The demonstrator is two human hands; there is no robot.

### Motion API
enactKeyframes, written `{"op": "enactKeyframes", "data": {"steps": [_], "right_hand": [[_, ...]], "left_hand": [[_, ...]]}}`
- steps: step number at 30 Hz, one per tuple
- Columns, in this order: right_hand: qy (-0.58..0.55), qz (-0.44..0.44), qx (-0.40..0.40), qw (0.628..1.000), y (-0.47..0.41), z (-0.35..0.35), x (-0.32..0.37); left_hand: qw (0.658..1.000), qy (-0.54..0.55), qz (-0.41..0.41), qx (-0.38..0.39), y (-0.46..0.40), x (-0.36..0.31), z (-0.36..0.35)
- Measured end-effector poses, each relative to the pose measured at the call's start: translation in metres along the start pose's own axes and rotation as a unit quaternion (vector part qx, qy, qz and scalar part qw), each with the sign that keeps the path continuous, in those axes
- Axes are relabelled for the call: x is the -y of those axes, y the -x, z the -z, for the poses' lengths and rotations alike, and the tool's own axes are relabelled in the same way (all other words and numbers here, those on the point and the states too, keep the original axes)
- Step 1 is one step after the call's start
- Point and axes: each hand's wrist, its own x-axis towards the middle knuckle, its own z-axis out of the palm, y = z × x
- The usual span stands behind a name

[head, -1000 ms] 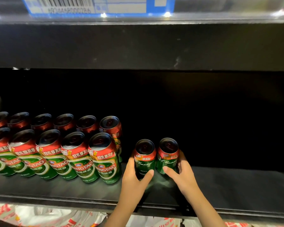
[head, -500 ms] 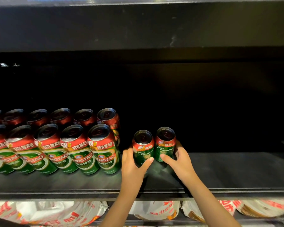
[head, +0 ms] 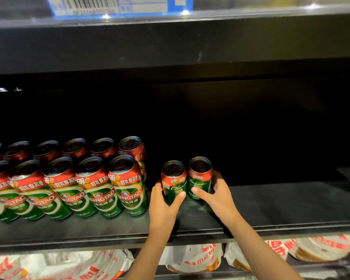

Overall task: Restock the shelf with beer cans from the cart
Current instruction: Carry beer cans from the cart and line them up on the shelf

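While both hands are on cans, status by item:

held cans: two short green cans with red top bands, upright, side by side and touching, on the black shelf [head: 271, 207] right of the stocked rows, a gap between them and the rows.
left can [head: 173, 181]: "Classic" script faces the camera; dark lid visible.
right can [head: 199, 176]: sits slightly further back than the left one; same label.
left hand [head: 163, 203]: wrapped round the left can from its left side, thumb across the lower front, fingers hidden behind the can.
right hand [head: 216, 196]: wrapped round the right can from its right side, thumb across the lower front, fingertips curled at the can's far side.
stocked cans [head: 93, 184]: taller green Tsingtao cans in two rows, front row labels out, back row mostly red tops in shadow; rows fill the shelf's left part.
shelf back: dark, detail not readable.
upper shelf edge: price label [head: 117, 5] with barcode, blurred.
lower shelf: white bags [head: 192, 257] with red print below the front lip.
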Motion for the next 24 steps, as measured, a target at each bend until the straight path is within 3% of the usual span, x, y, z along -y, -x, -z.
{"op": "enactKeyframes", "data": {"steps": [7,11,16,24], "right_hand": [[0.005,-0.001,0.006,1.000,0.0025,-0.0012,0.0045],[0.000,-0.003,0.013,1.000,0.0037,0.0010,0.0062],[0.013,-0.004,-0.010,1.000,0.0042,-0.0020,0.0078],[0.024,-0.005,0.010,1.000,0.0043,-0.0013,0.0066]], "left_hand": [[0.999,-0.044,-0.004,-0.010,-0.0010,0.0017,-0.0031],[1.000,-0.004,0.005,0.015,0.0021,-0.0024,-0.0019],[0.999,0.022,0.037,-0.015,-0.0001,-0.0017,-0.0022],[0.998,-0.055,0.006,-0.029,-0.0021,0.0006,-0.0047]]}}
